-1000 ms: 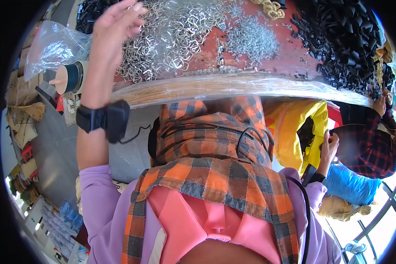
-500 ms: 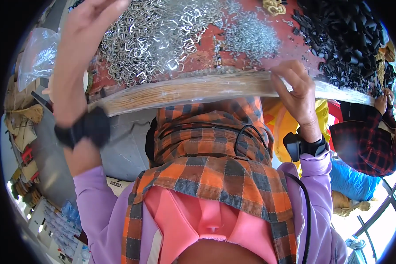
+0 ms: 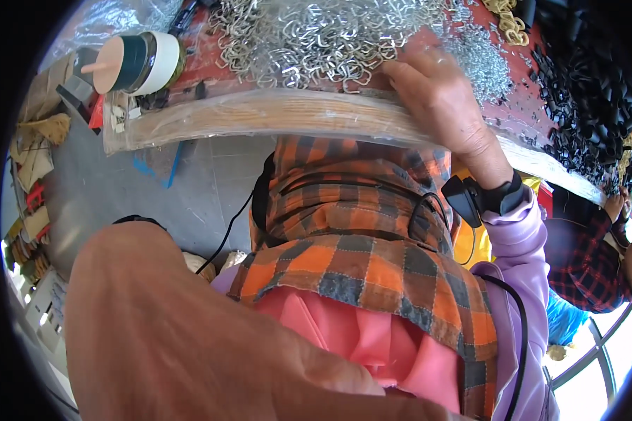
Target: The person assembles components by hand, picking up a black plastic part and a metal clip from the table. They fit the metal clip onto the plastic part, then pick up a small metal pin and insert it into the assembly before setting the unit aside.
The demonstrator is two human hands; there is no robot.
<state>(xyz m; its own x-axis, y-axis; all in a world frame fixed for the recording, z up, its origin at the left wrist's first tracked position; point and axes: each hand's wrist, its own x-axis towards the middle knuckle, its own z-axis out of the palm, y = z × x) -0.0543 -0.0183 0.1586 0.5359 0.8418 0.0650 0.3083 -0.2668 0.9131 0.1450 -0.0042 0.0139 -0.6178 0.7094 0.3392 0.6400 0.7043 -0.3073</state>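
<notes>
My left hand (image 3: 189,330) is very close to the camera. It fills the lower left in front of my chest, bent at the wrist, with its fingers running out past the bottom edge; what it holds, if anything, is hidden. At the table's near edge, my right hand (image 3: 439,91) rests with curled fingers. Its fingertips meet the right side of a heap of shiny bent metal hooks or rings (image 3: 316,42); whatever they grip cannot be made out. Just beyond that hand lies a pile of small silvery metal pieces (image 3: 481,63).
Plastic film covers the wooden table edge (image 3: 260,116). A jar-like container with a pink knob (image 3: 112,67) is at the left corner. Black curved pieces (image 3: 590,98) and tan loops (image 3: 509,17) lie to the right. Another person in a checked shirt (image 3: 586,266) works at far right.
My left hand has swung from above the table back toward the camera. The right hand has moved left and forward to the metal heap. The view has shifted left, revealing the jar.
</notes>
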